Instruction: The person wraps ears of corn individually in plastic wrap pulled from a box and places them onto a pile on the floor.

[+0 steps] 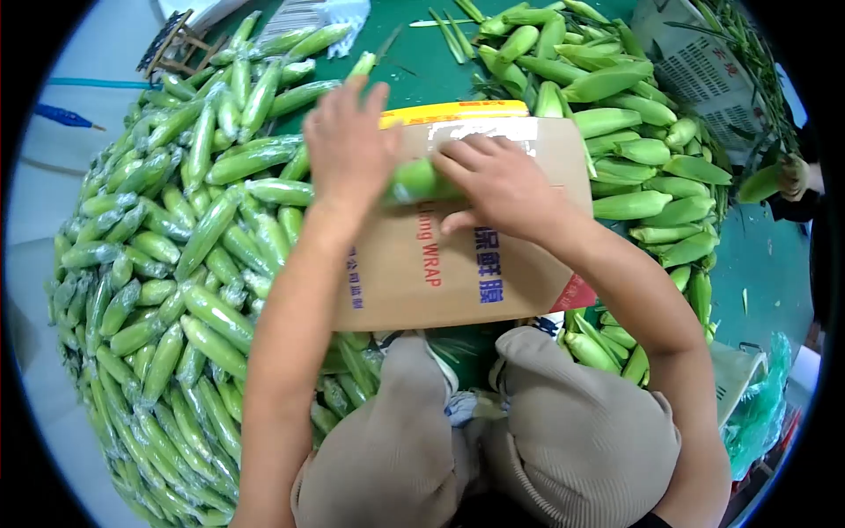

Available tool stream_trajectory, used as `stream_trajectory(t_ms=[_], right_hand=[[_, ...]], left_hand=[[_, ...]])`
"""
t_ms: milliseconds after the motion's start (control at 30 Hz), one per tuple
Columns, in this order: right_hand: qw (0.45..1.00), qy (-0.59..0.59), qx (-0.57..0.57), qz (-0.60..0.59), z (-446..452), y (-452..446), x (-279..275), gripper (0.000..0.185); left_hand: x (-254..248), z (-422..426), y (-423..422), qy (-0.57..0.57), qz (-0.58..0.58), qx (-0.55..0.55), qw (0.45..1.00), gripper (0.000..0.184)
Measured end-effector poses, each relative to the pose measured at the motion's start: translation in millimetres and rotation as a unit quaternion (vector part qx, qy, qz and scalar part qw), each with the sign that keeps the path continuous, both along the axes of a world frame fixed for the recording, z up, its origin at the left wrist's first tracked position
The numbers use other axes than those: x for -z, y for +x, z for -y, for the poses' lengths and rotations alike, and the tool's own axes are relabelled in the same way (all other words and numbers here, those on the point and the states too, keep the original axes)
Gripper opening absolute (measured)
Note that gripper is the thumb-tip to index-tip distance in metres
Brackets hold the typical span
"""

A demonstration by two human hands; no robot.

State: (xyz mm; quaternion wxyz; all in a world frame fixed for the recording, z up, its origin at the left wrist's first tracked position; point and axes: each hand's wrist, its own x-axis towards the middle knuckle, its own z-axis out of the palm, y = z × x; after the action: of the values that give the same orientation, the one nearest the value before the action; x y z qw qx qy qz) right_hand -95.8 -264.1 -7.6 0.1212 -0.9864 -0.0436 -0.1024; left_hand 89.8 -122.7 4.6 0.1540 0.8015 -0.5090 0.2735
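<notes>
A cardboard box (392, 282) printed with "WRAP" lies in front of my knees. On its top is a green ear of corn (416, 180), blurred, with a shine like film. My right hand (506, 185) has its fingers curled over the right end of this ear. My left hand (350, 150) is over the box's left edge, beside the ear's other end; its fingers are smeared by motion. Just beyond those fingertips shows the tip of another ear (363, 64); whether the hand touches it is unclear. Clear film (484, 132) shines along the box's far edge.
Film-wrapped corn (207, 229) forms a large heap on the left. Unwrapped ears in husk (629, 202) are piled on the right. Behind them stands a white crate (695, 70) with leaves. Another person's hand (795, 176) holds an ear at far right, above a green bag (766, 414).
</notes>
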Motion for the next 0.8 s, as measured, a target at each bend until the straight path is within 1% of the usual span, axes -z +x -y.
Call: stream_trajectory(t_ms=[33,67,100,133,167,200,267,300,333,367,400,433,467,500,533,567,600,633,667,700,733,767,800], right_hand=[[0.999,-0.034,0.029,0.019,0.7,7.8,8.4,0.081],[0.999,-0.011,0.045,0.010,6.9,13.8,13.0,0.081],[0.998,0.013,0.062,0.005,14.0,21.5,15.2,0.081],[0.996,0.039,0.080,0.003,22.3,28.3,19.5,0.080],[0.994,0.071,0.078,0.017,28.9,34.0,28.0,0.078],[0.986,0.148,0.070,-0.031,26.3,31.3,21.5,0.074],[0.949,0.289,0.042,-0.121,25.3,25.5,-13.2,0.067],[0.927,0.343,0.034,-0.148,22.2,20.1,-19.1,0.054],[0.911,0.339,0.024,-0.233,28.8,18.1,-27.8,0.051],[0.889,0.332,0.007,-0.316,36.9,19.7,-37.7,0.049],[0.889,0.191,-0.003,-0.417,40.5,30.9,-45.3,0.045],[0.972,0.129,-0.057,-0.188,46.5,22.2,-23.7,0.045],[0.964,0.200,-0.082,-0.157,43.3,36.0,-26.1,0.045],[0.969,0.212,-0.115,-0.040,40.6,48.9,16.4,0.057],[0.986,0.083,-0.080,-0.118,21.9,44.0,8.9,0.064],[0.988,-0.002,-0.098,-0.121,7.9,38.4,43.4,0.071],[0.990,-0.005,-0.087,-0.109,-6.1,33.9,32.2,0.074],[0.990,0.002,-0.088,-0.107,-11.3,29.6,34.9,0.073],[0.991,0.001,-0.088,-0.102,-17.8,25.6,37.0,0.071],[0.991,0.003,-0.079,-0.104,-22.8,23.7,35.6,0.070],[0.992,0.007,-0.067,-0.109,-27.8,18.4,34.8,0.070],[0.993,0.007,-0.070,-0.099,-29.2,16.5,37.1,0.068],[0.994,0.005,-0.069,-0.086,-27.8,17.0,40.8,0.066]], left_hand=[[-4.3,1.1,4.2,-0.031,-0.162,0.012,0.986,0.033],[-7.8,5.2,4.1,-0.060,-0.317,0.026,0.946,0.034],[-14.8,-0.8,-14.6,-0.034,-0.436,0.044,0.898,0.035],[-1.3,-7.5,-20.7,0.050,-0.222,0.141,0.964,0.043],[2.0,-10.4,-37.7,0.088,-0.133,0.147,0.976,0.048],[4.7,-12.1,-51.1,0.127,-0.042,0.147,0.980,0.053],[18.4,-18.3,-45.7,0.070,0.001,0.156,0.985,0.055],[21.8,-21.2,-45.3,0.038,0.021,0.158,0.986,0.056],[18.2,-23.3,-52.5,0.095,-0.074,0.157,0.980,0.054],[13.0,-27.5,-65.2,0.151,-0.168,0.148,0.963,0.051],[7.0,-35.2,-72.8,0.211,-0.254,0.122,0.936,0.048],[16.3,-38.9,-73.3,0.211,-0.307,0.154,0.915,0.046],[25.4,-43.2,-71.4,0.212,-0.355,0.178,0.893,0.043],[-3.8,-38.4,-72.5,0.305,-0.397,0.142,0.854,0.042],[-16.9,-33.6,-77.3,0.372,-0.448,0.114,0.805,0.043],[9.9,-44.1,-79.6,0.296,-0.442,0.242,0.812,0.045],[2.8,-45.1,-92.5,0.389,-0.457,0.196,0.775,0.045],[6.4,-59.8,-108.8,0.359,-0.445,0.206,0.794,0.044],[-8.1,-65.7,-114.7,0.419,-0.465,0.207,0.752,0.043],[-3.7,-79.1,-123.1,0.409,-0.509,0.216,0.726,0.044],[-2.2,-92.9,-130.6,0.416,-0.541,0.244,0.689,0.049],[11.7,-104.7,-144.2,0.493,-0.562,0.307,0.589,0.054],[22.6,-113.4,-161.8,0.542,-0.563,0.380,0.495,0.056]])
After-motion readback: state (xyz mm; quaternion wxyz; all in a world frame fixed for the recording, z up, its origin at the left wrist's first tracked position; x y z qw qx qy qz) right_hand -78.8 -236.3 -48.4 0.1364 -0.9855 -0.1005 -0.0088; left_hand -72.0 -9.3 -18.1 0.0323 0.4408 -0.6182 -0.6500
